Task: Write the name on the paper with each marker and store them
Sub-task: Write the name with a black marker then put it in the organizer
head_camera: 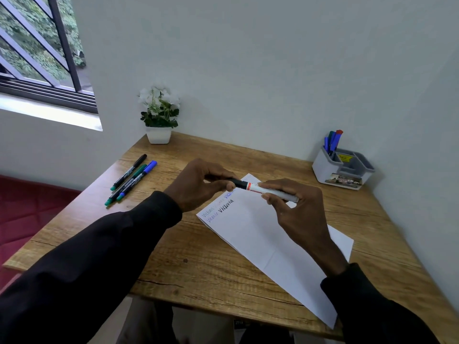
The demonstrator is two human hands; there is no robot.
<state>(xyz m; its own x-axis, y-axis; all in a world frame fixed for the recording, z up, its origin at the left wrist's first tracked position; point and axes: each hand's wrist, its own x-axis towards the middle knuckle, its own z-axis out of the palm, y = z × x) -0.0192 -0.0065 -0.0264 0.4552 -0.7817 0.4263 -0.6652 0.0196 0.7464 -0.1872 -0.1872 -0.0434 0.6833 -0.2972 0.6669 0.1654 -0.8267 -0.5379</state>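
1. The left grip (198, 184) pinches the black cap end of the marker (248, 186); the right grip (295, 209) curls round its white barrel.
2. The marker sits just above the paper (273, 244), with its long axis running left to right between both grips.
3. The holder (344, 170) stands at the far right of the counter (198, 269), nearer the right grip, which likely stores it.
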